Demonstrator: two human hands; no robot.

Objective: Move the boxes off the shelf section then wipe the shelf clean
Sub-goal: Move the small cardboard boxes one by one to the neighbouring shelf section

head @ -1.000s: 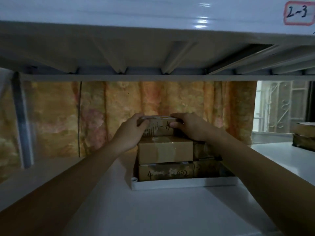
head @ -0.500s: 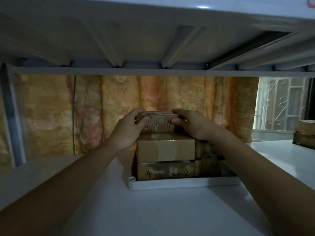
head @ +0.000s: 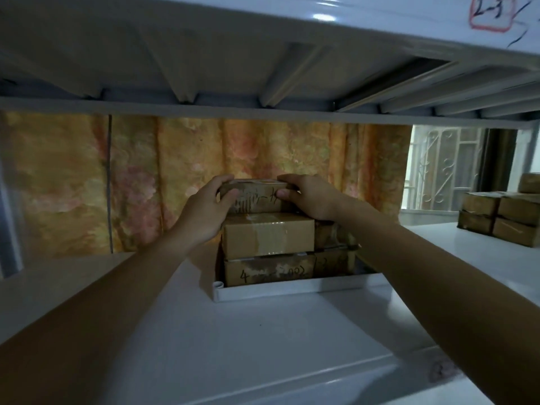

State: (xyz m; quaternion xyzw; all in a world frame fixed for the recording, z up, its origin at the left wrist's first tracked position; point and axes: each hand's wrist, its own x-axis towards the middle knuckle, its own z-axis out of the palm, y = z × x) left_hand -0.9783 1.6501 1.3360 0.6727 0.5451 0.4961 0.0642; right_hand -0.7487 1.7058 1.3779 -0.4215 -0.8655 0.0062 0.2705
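A stack of brown cardboard boxes stands in a shallow white tray at the back of the white shelf. The small top box carries handwriting on its front. My left hand grips its left end and my right hand grips its right end. Under it sit a taped middle box and a bottom box with writing. More boxes stand beside them to the right, partly hidden by my right forearm.
The shelf above hangs low over the stack, with a red-framed label on its front edge. An orange curtain hangs behind. Several more boxes are stacked at the far right. A barred window shows at the back right.
Both hands stay clamped on the top box. The camera has tilted, so the upper shelf's label is back in view; the box has not clearly moved.
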